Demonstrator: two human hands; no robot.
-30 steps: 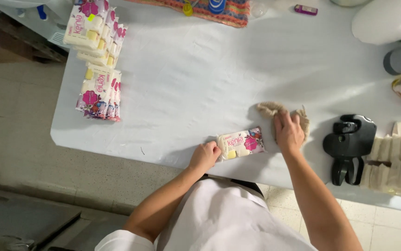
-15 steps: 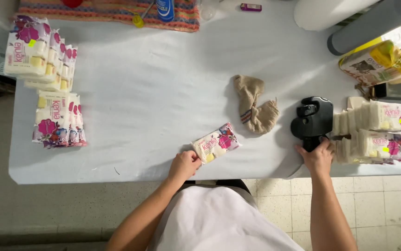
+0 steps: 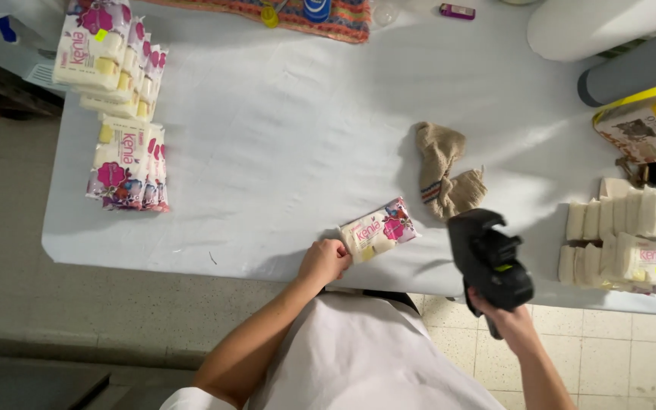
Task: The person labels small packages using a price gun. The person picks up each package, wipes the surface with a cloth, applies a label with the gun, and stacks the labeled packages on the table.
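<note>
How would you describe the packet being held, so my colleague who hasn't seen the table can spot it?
On the pale blue table, look at the near edge, at the middle. A small flat plastic packet with pink flowers lies there alone, its corner pinched by the left hand. Unlike the stacked packets at the left and right ends, it lies single, beside a beige knitted sock.

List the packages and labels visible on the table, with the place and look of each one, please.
Single packet: near front edge, held by left hand; flat, white with pink flowers.
Two packet stacks: far left; same white and pink wrapping.
Packet rows: right edge; white, some flowered.
Yellow bag: right, behind the rows; yellow and white.
Small yellow sticker: on top left packet.
Black labelling gun: in right hand, raised at the front edge.
</note>
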